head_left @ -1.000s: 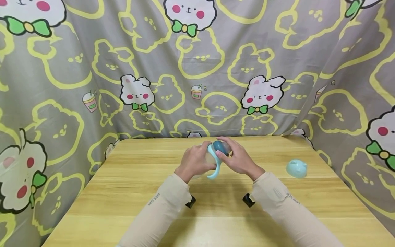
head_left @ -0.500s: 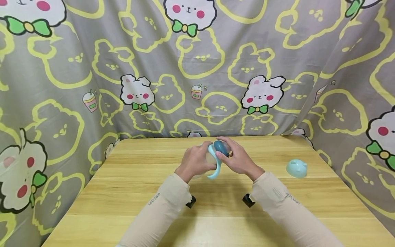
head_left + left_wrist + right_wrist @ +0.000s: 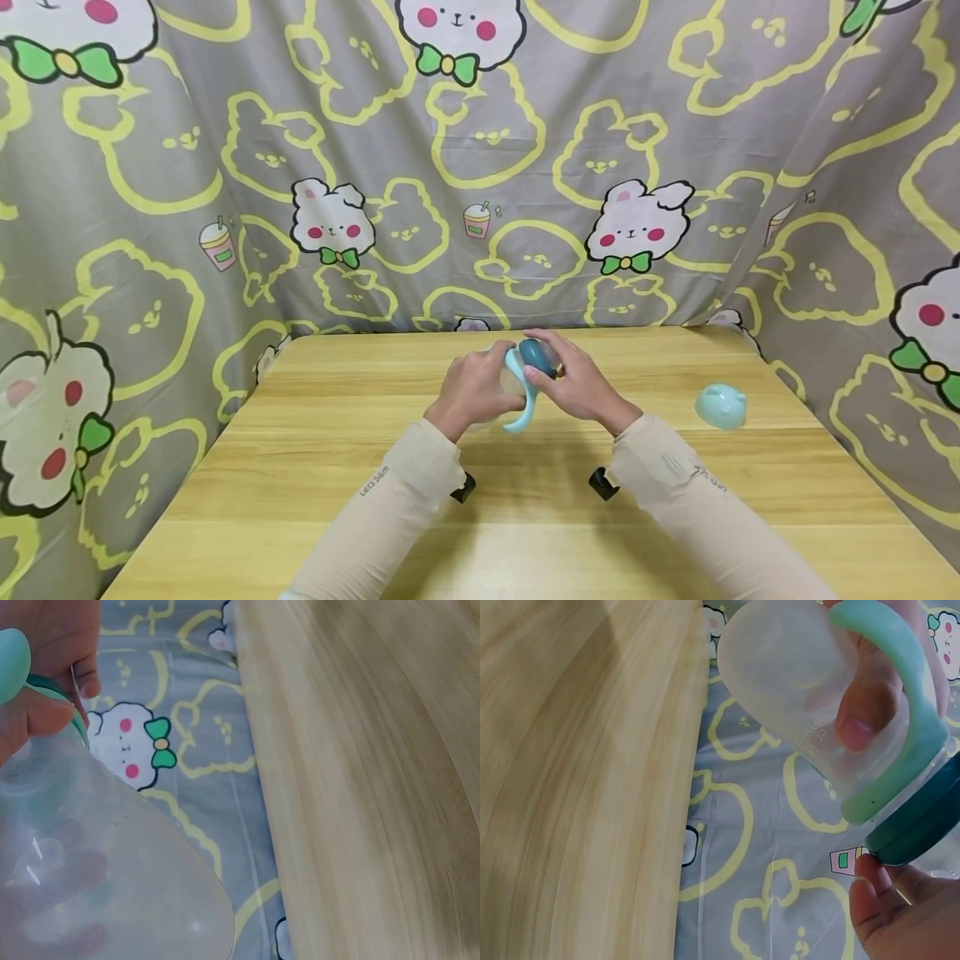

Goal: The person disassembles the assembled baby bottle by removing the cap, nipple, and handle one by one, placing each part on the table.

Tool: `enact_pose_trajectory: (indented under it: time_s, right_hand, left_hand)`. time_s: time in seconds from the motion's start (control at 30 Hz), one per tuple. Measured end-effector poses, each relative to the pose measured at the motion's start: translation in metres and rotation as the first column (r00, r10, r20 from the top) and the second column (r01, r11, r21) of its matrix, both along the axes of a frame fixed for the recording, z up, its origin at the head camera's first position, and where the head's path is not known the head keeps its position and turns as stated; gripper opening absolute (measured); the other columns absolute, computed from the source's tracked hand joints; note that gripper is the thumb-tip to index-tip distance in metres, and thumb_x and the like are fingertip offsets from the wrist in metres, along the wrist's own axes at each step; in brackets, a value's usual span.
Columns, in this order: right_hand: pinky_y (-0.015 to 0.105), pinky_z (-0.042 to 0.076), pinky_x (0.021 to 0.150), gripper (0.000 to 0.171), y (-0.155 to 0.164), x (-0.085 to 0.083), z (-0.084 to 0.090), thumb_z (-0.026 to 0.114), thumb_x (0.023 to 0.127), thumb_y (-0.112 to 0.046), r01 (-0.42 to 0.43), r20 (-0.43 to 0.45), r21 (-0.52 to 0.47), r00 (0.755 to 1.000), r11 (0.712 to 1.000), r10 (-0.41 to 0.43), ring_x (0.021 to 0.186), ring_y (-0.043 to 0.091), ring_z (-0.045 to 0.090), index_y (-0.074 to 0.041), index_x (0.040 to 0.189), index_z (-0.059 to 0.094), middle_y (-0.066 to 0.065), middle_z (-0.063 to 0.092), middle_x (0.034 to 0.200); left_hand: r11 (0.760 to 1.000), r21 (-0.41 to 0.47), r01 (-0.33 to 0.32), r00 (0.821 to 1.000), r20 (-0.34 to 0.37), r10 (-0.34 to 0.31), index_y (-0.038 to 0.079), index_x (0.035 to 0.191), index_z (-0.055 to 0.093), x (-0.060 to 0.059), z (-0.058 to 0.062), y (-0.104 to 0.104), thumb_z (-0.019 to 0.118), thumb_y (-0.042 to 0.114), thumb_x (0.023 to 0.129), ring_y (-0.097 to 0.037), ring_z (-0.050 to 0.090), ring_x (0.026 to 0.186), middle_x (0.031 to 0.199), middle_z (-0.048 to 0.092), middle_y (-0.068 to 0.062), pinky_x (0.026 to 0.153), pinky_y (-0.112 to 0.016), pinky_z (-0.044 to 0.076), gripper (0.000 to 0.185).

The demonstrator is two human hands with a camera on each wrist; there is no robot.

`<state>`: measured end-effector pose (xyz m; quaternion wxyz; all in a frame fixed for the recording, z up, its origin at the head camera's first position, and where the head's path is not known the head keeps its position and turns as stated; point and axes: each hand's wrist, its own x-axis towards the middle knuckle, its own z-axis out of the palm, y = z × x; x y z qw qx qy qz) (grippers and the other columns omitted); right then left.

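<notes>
A translucent baby bottle [image 3: 780,667] lies tilted in both hands above the table, its rounded base toward the left. Around its neck sits a light-blue handle ring [image 3: 915,682] with curved grips. My left hand [image 3: 472,387] grips the bottle's body, thumb pressed on its side in the right wrist view. At the other end my right hand [image 3: 581,385] holds the dark teal screw collar [image 3: 922,814] with thumb and fingertips. The palm partly hides the clear top part beyond the collar. A light-blue domed cap [image 3: 722,407] with small ears rests on the table to the right.
The wooden table [image 3: 360,467] reaches back to a grey curtain [image 3: 420,275] with cartoon rabbits, which also hangs at both sides. Small black wrist-camera pieces [image 3: 463,487] stick out under the sleeves.
Both hands stay nearly in place on the bottle and its collar. The head view has shifted very slightly; the cap stays where it was.
</notes>
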<state>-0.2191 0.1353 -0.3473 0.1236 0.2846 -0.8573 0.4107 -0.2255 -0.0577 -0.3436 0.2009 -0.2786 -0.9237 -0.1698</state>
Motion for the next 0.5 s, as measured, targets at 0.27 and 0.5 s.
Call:
enact_pose_trajectory:
  time_s: [0.27, 0.5]
  right_hand:
    - [0.035, 0.046, 0.066, 0.048, 0.0001, -0.0003, -0.0025, 0.058, 0.096, -0.033, 0.021, -0.017, -0.006, 1.0, 1.0, -0.021, 0.094, 0.025, 0.054, -0.017, 0.139, 0.047, 0.016, 0.056, 0.122]
    - [0.037, 0.046, 0.069, 0.048, 0.0, 0.0008, -0.0016, 0.059, 0.096, -0.028, -0.005, 0.003, -0.023, 1.0, 1.0, 0.006, 0.093, 0.024, 0.053, -0.018, 0.141, 0.045, 0.015, 0.055, 0.124]
  left_hand:
    - [1.0, -0.005, -0.007, 1.0, 0.022, 0.007, 0.007, 0.129, 0.055, 0.0005, 0.0011, 0.0012, 0.082, 0.036, 0.067, -0.013, 0.052, 0.053, 0.076, 0.065, -0.003, 0.055, -0.031, 0.046, 0.074]
    - [1.0, -0.009, -0.01, 1.0, 0.026, 0.011, 0.007, 0.13, 0.055, -0.0004, -0.0001, 0.0005, 0.082, 0.037, 0.068, -0.012, 0.052, 0.054, 0.076, 0.065, -0.002, 0.055, -0.03, 0.045, 0.074]
